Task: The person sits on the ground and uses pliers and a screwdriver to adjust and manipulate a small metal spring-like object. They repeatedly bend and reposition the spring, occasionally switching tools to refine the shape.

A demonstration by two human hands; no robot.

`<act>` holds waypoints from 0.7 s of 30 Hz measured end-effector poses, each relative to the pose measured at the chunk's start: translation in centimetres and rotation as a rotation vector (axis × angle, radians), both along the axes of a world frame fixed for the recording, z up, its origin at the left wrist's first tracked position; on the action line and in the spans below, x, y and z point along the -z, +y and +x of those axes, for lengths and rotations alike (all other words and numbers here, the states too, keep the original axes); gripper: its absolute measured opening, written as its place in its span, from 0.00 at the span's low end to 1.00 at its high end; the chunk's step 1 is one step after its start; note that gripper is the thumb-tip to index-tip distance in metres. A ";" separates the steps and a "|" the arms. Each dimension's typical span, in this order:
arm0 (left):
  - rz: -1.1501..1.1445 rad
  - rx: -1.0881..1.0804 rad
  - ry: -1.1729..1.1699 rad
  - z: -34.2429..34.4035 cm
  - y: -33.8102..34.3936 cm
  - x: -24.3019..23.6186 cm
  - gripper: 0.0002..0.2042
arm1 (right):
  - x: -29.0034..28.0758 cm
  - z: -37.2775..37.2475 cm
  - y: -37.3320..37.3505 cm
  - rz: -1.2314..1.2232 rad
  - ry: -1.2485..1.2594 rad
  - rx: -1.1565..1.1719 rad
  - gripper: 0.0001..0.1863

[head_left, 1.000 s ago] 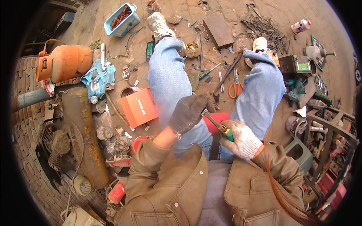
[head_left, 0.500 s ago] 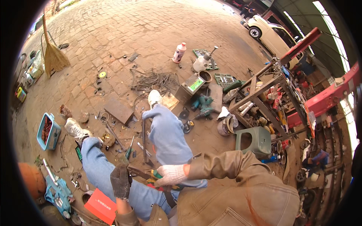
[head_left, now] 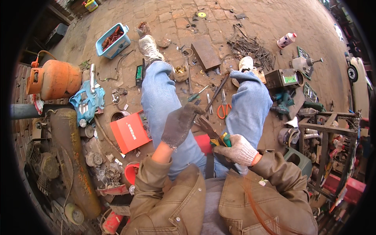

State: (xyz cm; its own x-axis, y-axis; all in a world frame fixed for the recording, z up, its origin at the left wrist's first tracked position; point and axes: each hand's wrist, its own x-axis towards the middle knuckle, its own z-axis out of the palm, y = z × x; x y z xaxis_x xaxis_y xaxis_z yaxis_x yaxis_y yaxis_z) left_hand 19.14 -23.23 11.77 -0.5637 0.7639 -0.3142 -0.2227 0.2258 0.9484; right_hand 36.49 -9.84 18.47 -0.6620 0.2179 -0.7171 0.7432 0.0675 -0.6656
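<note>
In my gloved right hand (head_left: 239, 150) is a pair of pliers (head_left: 207, 127) with rusty jaws and green-and-yellow handles, held over my lap with the jaws pointing up and left. My left hand (head_left: 177, 126), in a dark, dirty glove, is closed right beside the jaws. Whatever its fingers pinch is too small to name. A red item (head_left: 203, 143) lies between my thighs, partly covered by the pliers and my right hand. On the ground between my legs are orange-handled scissors (head_left: 224, 110), a green-handled screwdriver (head_left: 198, 94) and a dark metal bar (head_left: 217, 93).
By my left leg stands an open red box (head_left: 129, 132). Farther left are an orange gas cylinder (head_left: 60, 80) and a blue tub (head_left: 113, 41). On the right are a battery (head_left: 279, 79), a green power drill (head_left: 282, 103), a cable heap (head_left: 252, 51) and a metal frame (head_left: 327, 129).
My view has swung left and down, bringing the gas cylinder and scissors into sight. Both hands stay together over my lap, the pliers still in my right.
</note>
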 end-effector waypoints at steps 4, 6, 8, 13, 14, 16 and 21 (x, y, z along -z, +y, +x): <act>-0.063 0.034 0.290 -0.7 -0.6 1.8 0.25 | 0.1 0.1 0.2 0.171 0.048 -0.115 0.15; -0.108 0.066 0.482 -0.9 -0.6 2.4 0.27 | 0.1 0.1 0.3 0.207 -0.033 -0.135 0.13; -0.061 0.048 0.500 -1.0 -0.8 2.5 0.28 | 0.2 0.1 0.4 0.213 -0.010 -0.144 0.14; -0.141 0.121 0.703 -1.2 -1.4 1.7 0.28 | 0.4 0.1 0.4 0.293 0.087 -0.213 0.15; -0.131 0.129 0.746 -1.2 -1.4 1.5 0.28 | 0.5 0.0 0.5 0.313 0.097 -0.215 0.15; -0.150 0.141 0.779 -1.2 -1.5 1.3 0.28 | 0.7 0.0 0.4 0.381 0.119 -0.242 0.15; -0.219 0.173 0.757 -1.2 -1.6 1.2 0.28 | 0.7 -0.2 0.3 0.529 0.132 -0.326 0.13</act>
State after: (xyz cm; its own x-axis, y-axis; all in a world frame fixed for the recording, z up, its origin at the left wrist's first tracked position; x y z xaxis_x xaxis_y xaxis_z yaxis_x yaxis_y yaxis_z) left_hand 17.98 -24.88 10.54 -0.5633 0.8249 -0.0473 0.5171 0.3966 0.7585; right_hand 36.27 -9.54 17.72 -0.8295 0.2931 -0.4754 0.5431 0.6215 -0.5646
